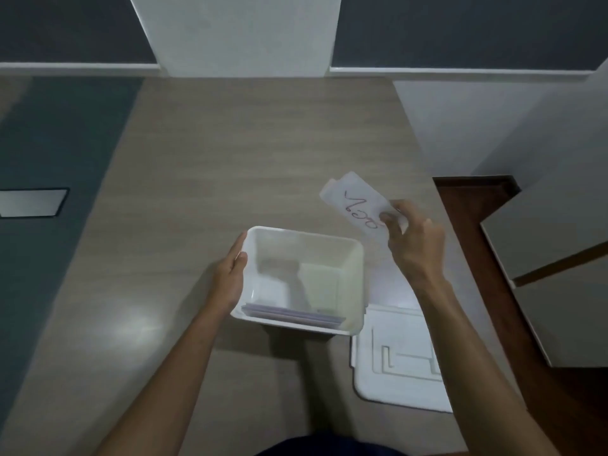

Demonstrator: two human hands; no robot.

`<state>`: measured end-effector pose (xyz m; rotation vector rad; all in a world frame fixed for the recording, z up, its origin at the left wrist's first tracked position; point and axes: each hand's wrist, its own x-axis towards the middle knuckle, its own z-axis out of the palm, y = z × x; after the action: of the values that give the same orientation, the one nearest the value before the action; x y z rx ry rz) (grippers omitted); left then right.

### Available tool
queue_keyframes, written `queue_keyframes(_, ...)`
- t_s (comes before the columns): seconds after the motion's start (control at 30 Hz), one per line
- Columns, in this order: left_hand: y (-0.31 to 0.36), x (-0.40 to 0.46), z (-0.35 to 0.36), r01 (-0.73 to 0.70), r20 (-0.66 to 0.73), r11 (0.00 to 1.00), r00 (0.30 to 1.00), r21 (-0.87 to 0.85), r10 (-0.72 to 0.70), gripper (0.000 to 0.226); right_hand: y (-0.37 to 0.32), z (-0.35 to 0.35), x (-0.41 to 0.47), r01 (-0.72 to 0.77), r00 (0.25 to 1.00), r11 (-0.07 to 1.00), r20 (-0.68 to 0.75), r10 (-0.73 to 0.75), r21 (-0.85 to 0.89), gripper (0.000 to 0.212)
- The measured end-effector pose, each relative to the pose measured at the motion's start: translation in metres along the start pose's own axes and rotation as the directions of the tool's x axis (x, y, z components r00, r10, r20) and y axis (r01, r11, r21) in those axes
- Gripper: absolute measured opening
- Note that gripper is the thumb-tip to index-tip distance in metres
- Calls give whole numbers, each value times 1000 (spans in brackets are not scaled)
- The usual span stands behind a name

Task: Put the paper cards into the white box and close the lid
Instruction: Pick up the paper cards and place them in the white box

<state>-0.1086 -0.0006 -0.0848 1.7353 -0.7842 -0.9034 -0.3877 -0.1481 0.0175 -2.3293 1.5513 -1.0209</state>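
Cards (357,205) sit pinched in the right hand (413,240), fingers closed on their near right end, the stack held in the air just beyond the far right corner of the white box (357,278). Their long axis runs from near right to far left, with handwriting showing on the top face. The open box lies down and to the left of that hand, so the coming move looks like a short swing leftward and nearer, with the stack tipped to drop along a wall. Several cards (292,314) already lean against the box's near wall. The left hand (232,278) rests flat and open against the box's left side, steadying it and gripping nothing. The lid (399,360) lies on the surface at the near right, just beside the box and partly under the right forearm, so the right hand is the nearer one for closing.
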Motion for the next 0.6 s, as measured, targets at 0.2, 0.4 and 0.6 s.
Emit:
queue_keyframes(0.2,0,2,-2,32,-6,998,999,-54,-32,43,-72,15,-30,235,918,970,312,-244,65,18)
queue_keyframes(0.4,-1,-2,1,-15,-55,997,998,-74,11,43,-77,48,-64,224,614,974,779,-125,-20,40)
queue_keyframes(0.6,-6,-3,2,-9,-85,1000,996,11,10,43,-68,51,-87,-20,428,996,901,-71,88,63)
